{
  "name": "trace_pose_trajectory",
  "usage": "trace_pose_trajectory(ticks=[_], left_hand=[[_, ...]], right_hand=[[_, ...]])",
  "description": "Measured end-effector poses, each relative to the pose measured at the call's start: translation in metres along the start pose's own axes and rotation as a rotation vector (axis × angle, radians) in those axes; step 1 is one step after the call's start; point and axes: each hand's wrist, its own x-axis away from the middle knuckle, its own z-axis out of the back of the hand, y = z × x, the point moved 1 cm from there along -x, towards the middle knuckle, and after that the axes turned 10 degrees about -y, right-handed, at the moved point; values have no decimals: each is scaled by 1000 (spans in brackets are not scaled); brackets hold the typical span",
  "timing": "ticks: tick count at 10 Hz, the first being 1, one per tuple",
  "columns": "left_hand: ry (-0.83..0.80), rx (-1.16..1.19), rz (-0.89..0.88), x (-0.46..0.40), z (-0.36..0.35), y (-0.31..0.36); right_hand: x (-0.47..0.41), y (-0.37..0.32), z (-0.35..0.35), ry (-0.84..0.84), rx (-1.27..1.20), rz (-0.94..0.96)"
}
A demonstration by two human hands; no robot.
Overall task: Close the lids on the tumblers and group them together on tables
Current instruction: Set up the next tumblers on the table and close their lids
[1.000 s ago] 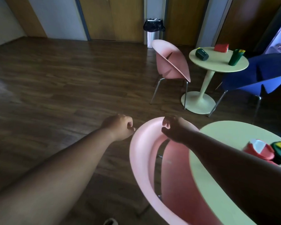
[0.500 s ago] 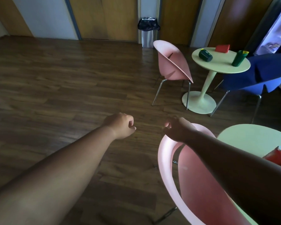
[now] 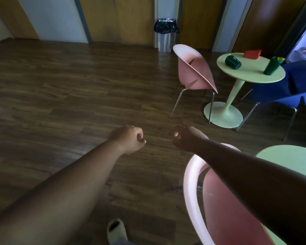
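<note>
On the far round table (image 3: 244, 77) a dark green tumbler (image 3: 233, 62) lies on its side, a red tumbler (image 3: 252, 54) lies behind it, and a green tumbler (image 3: 271, 66) with a yellow lid tilted open stands upright. My left hand (image 3: 127, 139) and my right hand (image 3: 185, 138) hang out in front of me over the floor, both loosely curled and holding nothing. They are far from that table. The right forearm crosses above the near pink chair (image 3: 191, 181).
A second pale green table (image 3: 290, 160) shows at the right edge behind the near chair. Another pink chair (image 3: 194, 68) and a blue chair (image 3: 300, 85) flank the far table. A steel bin (image 3: 166, 39) stands by the doors. Open wooden floor lies to the left.
The view has shifted away from the near table, whose tumblers have slid out of sight. The far table looks closer. Both hands keep the same loose curl.
</note>
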Motion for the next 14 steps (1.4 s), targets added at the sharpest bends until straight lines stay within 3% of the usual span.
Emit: trace_pose_trajectory(ticks=[3, 5, 9, 12, 14], left_hand=[[-67, -135, -177, -149, 92, -106], [-161, -120, -356, -252, 123, -123], [-119, -267, -585, -453, 168, -12], [-171, -277, -565, -607, 203, 64], [-195, -300, -687, -725, 229, 140]], right_hand=[[-157, -64, 39, 24, -132, -155], [-199, -69, 70, 132, -211, -274], [-300, 73, 144, 120, -242, -573], [-393, 187, 246, 120, -272, -586], [-433, 255, 310, 190, -224, -662]])
